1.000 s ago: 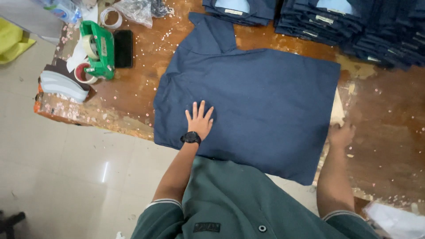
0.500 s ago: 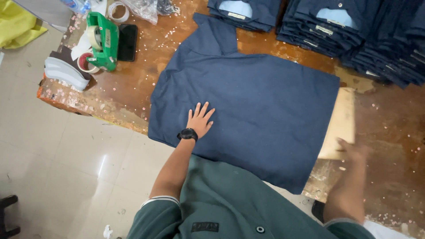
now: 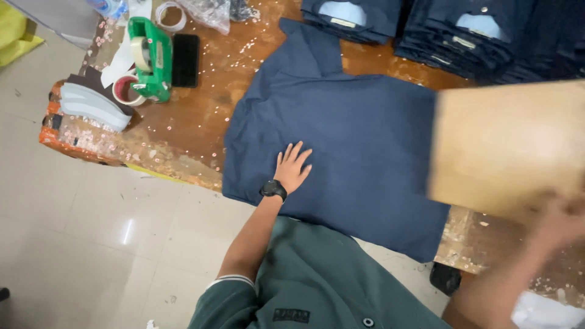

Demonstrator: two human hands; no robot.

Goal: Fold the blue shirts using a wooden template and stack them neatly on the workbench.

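A dark blue shirt (image 3: 359, 122) lies spread flat on the worn wooden table (image 3: 201, 116), back up, with its collar toward the far side. My left hand (image 3: 292, 167) rests flat on the shirt's near left part, fingers spread, a black watch on the wrist. My right hand (image 3: 563, 219), blurred at the right edge, grips the near edge of a tan cardboard sheet (image 3: 509, 143) that hangs above the shirt's right side.
Stacks of folded dark blue shirts (image 3: 463, 30) line the far edge. A green tape dispenser (image 3: 149, 58), a black phone (image 3: 184, 59), tape rolls (image 3: 170, 15) and a clear plastic bag (image 3: 210, 12) sit at the far left. Pale tiled floor lies on the left.
My right hand has picked the cardboard sheet up from the table at the shirt's right edge and swung it over the shirt. My left hand has stayed flat on the shirt.
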